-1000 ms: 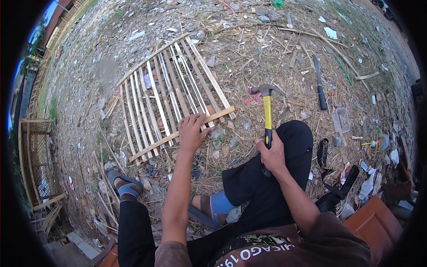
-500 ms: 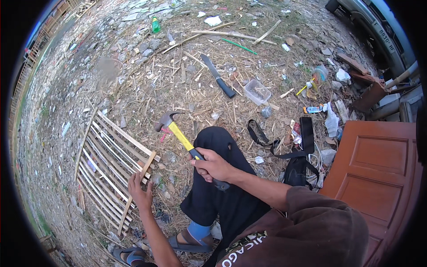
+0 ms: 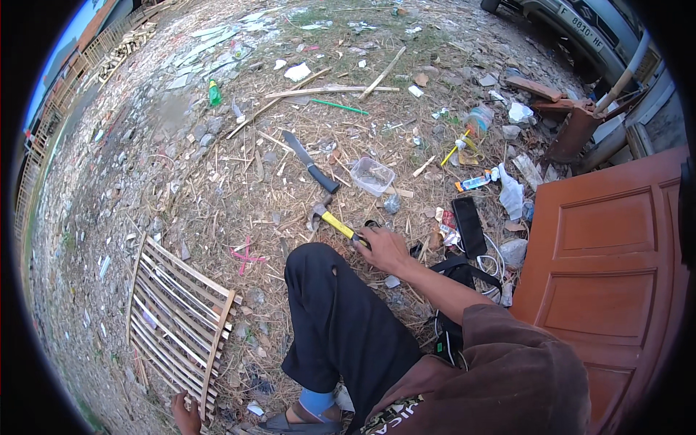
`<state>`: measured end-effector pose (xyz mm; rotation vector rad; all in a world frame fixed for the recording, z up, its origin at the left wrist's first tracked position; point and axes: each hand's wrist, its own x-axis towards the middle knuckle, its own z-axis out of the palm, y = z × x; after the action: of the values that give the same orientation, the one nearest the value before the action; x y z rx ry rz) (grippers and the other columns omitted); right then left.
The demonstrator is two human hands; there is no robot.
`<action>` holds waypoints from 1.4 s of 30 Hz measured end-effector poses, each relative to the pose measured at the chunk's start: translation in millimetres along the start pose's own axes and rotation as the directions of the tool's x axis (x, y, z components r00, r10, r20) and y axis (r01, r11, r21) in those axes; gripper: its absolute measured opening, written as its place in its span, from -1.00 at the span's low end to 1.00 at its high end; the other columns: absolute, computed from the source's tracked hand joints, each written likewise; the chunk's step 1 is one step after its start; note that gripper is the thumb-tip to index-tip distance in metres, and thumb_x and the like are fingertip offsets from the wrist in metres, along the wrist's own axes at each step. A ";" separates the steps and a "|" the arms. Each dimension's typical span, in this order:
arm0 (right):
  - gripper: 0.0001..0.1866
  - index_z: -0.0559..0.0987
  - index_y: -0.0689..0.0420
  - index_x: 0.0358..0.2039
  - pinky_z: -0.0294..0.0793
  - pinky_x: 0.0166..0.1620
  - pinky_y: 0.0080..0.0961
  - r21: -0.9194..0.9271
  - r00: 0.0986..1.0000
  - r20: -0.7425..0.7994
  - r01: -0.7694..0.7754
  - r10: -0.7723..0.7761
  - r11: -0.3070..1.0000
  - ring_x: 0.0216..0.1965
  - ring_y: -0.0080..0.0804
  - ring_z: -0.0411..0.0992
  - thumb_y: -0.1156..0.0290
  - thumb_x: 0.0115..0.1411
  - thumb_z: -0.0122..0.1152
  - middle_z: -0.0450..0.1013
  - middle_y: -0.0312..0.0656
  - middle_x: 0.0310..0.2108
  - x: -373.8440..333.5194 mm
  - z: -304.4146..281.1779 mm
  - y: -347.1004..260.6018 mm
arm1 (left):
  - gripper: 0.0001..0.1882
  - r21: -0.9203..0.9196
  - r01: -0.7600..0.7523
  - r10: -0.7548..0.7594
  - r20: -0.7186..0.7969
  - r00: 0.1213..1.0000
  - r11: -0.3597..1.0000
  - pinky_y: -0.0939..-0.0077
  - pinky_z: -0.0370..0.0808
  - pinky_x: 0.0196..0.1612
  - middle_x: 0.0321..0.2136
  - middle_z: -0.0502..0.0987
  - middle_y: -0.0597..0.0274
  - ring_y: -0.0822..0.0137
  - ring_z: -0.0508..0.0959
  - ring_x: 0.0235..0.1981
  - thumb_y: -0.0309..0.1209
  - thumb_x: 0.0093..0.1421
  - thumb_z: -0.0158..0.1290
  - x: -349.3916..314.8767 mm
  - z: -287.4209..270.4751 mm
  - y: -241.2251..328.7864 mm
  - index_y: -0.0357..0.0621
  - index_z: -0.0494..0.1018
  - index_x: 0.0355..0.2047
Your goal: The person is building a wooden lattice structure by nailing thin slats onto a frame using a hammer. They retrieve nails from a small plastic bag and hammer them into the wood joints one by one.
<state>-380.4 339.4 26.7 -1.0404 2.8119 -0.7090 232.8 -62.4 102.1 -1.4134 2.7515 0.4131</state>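
Observation:
My right hand (image 3: 386, 251) is closed round the dark grip of a claw hammer (image 3: 337, 223) with a yellow shaft. It is low over the ground beyond my bent knee, its head pointing away to the left; whether it touches the ground I cannot tell. At the lower left, my left hand (image 3: 186, 416) is partly cut off by the picture's rim. Its fingers look apart, beside the near corner of a panel of thin wooden slats (image 3: 181, 319). That panel lies on the ground, with crosspieces at both ends. Just past the hammer lies a machete (image 3: 310, 161) with a black handle.
A clear plastic tub (image 3: 373, 176) sits right of the machete. A dark phone-like slab (image 3: 470, 227), a black bag (image 3: 455, 272) and cables lie right of my arm. A brown panelled door (image 3: 609, 232) leans at the right. Sticks, rubble and litter cover the ground; a vehicle (image 3: 580, 32) stands behind.
My right hand has carried the hammer forward and down, from above my knee to near the ground. My left hand has moved back from the slats' right edge to their near corner. The view has shifted.

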 end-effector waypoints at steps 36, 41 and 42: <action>-0.78 0.73 0.01 -0.39 0.41 0.19 -0.23 -0.250 0.966 0.249 0.000 0.064 0.968 0.11 -0.06 0.34 0.24 -0.08 0.44 0.47 -0.17 -0.03 183.9 -25.0 121.9 | -0.47 0.380 0.424 -0.557 0.384 0.737 0.822 0.19 0.52 0.00 -0.10 0.63 -0.02 0.06 0.62 -0.07 -0.09 0.32 0.09 -120.4 -139.9 -12.4 0.08 0.39 0.25; -0.60 0.69 0.09 -0.15 0.42 0.20 -0.14 -0.349 0.934 0.295 -0.090 0.201 0.933 0.21 -0.08 0.31 0.20 0.00 0.43 0.45 -0.17 0.08 184.1 -29.3 97.5 | -0.55 0.347 0.398 -0.519 0.409 0.751 0.849 0.17 0.55 -0.08 -0.10 0.63 -0.02 0.07 0.62 -0.13 -0.15 0.33 0.08 -98.1 -137.9 58.3 0.07 0.44 0.20; -0.60 0.69 0.09 -0.15 0.42 0.20 -0.14 -0.345 0.934 0.301 -0.080 0.191 0.935 0.21 -0.08 0.31 0.20 0.00 0.43 0.45 -0.17 0.08 186.5 -27.6 92.9 | -0.54 0.352 0.374 -0.502 0.422 0.755 0.858 0.17 0.54 -0.07 -0.10 0.62 -0.04 0.07 0.62 -0.11 -0.16 0.33 0.08 -98.1 -131.6 47.6 0.05 0.43 0.20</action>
<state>-585.8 294.9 29.1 -0.8864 2.7150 -0.0378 265.9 10.1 253.3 -1.5546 1.9019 0.3367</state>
